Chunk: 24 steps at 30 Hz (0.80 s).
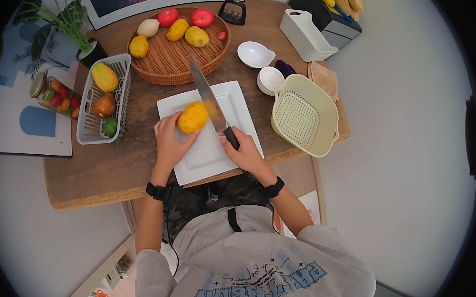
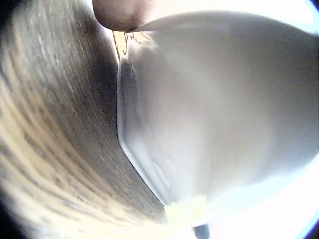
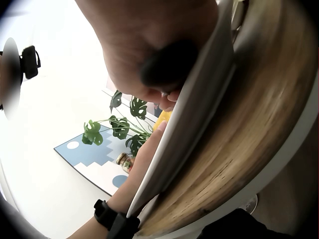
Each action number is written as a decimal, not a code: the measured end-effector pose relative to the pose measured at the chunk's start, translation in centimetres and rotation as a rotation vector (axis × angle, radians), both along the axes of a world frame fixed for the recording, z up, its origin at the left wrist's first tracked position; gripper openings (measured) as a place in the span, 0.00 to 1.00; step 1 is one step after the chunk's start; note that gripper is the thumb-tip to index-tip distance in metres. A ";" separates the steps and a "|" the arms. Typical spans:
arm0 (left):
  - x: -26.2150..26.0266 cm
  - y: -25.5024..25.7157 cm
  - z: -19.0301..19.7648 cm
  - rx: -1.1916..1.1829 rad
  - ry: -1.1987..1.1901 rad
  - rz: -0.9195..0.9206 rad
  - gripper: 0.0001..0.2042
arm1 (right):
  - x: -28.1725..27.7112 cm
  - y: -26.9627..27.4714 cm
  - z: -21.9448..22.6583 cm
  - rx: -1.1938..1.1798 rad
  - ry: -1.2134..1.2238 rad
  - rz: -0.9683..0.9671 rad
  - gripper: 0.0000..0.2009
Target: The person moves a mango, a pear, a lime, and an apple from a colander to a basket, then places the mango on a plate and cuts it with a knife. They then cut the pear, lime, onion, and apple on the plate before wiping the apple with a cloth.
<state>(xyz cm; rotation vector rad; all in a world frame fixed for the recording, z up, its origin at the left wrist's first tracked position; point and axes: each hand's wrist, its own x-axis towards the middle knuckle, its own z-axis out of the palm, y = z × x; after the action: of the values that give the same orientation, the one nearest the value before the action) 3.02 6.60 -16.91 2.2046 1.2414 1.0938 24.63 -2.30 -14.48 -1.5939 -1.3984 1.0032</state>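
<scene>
A round, yellow lemon-like fruit [image 1: 192, 118] sits on a square white plate [image 1: 211, 159] at the table's front edge. My left hand [image 1: 172, 141] holds it from the left, fingers at its far side and thumb at its near side. My right hand [image 1: 244, 151] grips the black handle of a large kitchen knife [image 1: 205, 90]. The blade stands close by the fruit's right side, tip pointing away from me, with a yellow reflection on the metal. In the right wrist view the right hand [image 3: 154, 45] and black handle hide most of the fruit. The left wrist view shows mostly blurred plate.
Behind the plate stands a wicker tray [image 1: 159, 77] of fruit. A grey basket [image 1: 81, 132] with produce and a jar [image 1: 57, 96] are at left. White bowls [image 1: 255, 54], a cream colander [image 1: 301, 113], a brown cloth [image 1: 323, 80] and a white container [image 1: 304, 35] are at right.
</scene>
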 end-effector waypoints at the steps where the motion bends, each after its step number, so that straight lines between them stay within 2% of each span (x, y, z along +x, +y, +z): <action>1: 0.0 0.1 -0.1 0.004 0.002 -0.002 0.29 | -0.1 -0.1 0.0 0.025 0.007 -0.010 0.12; 3: 0.0 0.1 -0.2 0.005 0.006 -0.001 0.29 | -0.2 -0.3 -0.2 0.076 0.018 -0.025 0.11; 13: -0.1 0.0 -0.1 -0.065 -0.016 -0.004 0.30 | 0.0 -0.1 -0.4 0.051 0.020 -0.003 0.12; 16: 0.0 0.0 0.0 0.009 -0.014 0.002 0.30 | -0.1 -0.2 -0.6 0.031 0.025 -0.002 0.11; 24: -0.2 0.1 0.0 -0.035 -0.027 -0.009 0.30 | 0.0 -0.4 -0.6 0.044 0.032 -0.004 0.12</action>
<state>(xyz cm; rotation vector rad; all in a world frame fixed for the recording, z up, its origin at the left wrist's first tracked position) 2.86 6.73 -16.94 2.1600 1.2286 1.0866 24.63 -2.67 -15.08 -1.5418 -1.3866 0.9848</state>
